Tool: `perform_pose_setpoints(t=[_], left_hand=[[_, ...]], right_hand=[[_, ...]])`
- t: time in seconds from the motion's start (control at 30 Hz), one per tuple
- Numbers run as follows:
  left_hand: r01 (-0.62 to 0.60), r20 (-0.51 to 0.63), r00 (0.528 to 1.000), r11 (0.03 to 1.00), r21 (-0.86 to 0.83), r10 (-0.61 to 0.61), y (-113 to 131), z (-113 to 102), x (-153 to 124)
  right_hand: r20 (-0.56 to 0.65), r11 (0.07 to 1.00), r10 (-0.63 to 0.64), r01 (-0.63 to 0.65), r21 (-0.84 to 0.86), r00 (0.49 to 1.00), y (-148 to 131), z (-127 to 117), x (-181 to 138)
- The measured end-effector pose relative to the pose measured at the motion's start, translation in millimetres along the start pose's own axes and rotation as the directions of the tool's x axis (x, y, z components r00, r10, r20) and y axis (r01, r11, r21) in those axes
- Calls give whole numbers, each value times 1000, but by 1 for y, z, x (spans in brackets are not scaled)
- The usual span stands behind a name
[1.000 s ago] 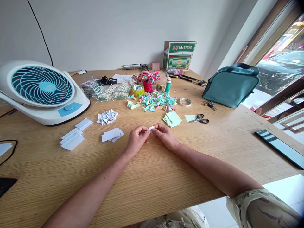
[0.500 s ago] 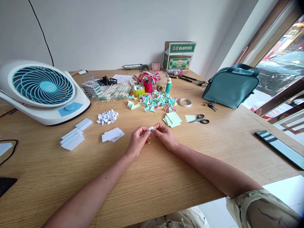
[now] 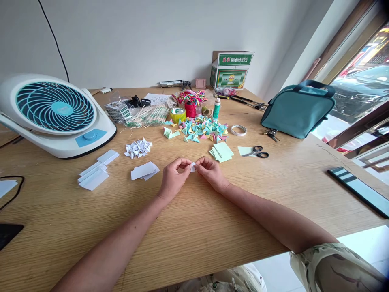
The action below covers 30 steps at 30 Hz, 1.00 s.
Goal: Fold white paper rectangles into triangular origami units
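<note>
Head view, left hand [image 3: 172,180] and right hand [image 3: 211,172] pinching one white paper [image 3: 192,166] between fingertips, white slips [image 3: 144,171] at nine o'clock, green sheets [image 3: 222,151] at one o'clock

One marking is legible. The cardboard box [image 3: 231,69] stands at the wall, well beyond my grip on the paper piece [image 3: 192,166] and to its right. It bears a green banner with white Chinese characters, which I read as 娱乐会所专用扑克. The panel below the banner is too small to read. Faint lettering runs along the table [image 3: 273,194] far right of my grip, and I cannot read it.
</note>
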<state>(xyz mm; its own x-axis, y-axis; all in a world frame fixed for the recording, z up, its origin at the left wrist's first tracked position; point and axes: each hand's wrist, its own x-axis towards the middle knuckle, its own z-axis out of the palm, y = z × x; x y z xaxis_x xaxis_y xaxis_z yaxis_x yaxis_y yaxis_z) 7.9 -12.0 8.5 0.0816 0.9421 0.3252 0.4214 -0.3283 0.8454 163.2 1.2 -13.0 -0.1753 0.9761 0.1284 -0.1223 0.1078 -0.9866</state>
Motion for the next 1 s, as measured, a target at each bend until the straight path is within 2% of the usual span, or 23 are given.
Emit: perform_pose_setpoints(t=[0.33,0.53,0.63,0.73,0.83,0.93,1.0], left_hand=[[-132,4,991,985,112,133,3,-2,1],[-255,25,967,950,181,255,1,-4,0],[-321,64,947,922,217,314,-1,-7,2],[-343,113,939,910,232,325,0,-10,4],[-267,123,961,948,173,248,2,-11,5],[-89,136,988,992,86,77,4,-11,6],[57,163,985,998,6,-57,3,-11,7]], right_hand=[[22,998,-57,57,-36,998,0,1,-2],[27,997,-58,60,-41,998,-1,1,-3],[5,998,-46,47,-40,999,0,1,-3],[3,999,-42,42,-32,999,1,0,-2],[20,997,-67,68,-48,998,2,1,-2],[26,986,-147,149,-76,989,5,2,-3],[27,976,-191,192,-100,981,8,3,-4]])
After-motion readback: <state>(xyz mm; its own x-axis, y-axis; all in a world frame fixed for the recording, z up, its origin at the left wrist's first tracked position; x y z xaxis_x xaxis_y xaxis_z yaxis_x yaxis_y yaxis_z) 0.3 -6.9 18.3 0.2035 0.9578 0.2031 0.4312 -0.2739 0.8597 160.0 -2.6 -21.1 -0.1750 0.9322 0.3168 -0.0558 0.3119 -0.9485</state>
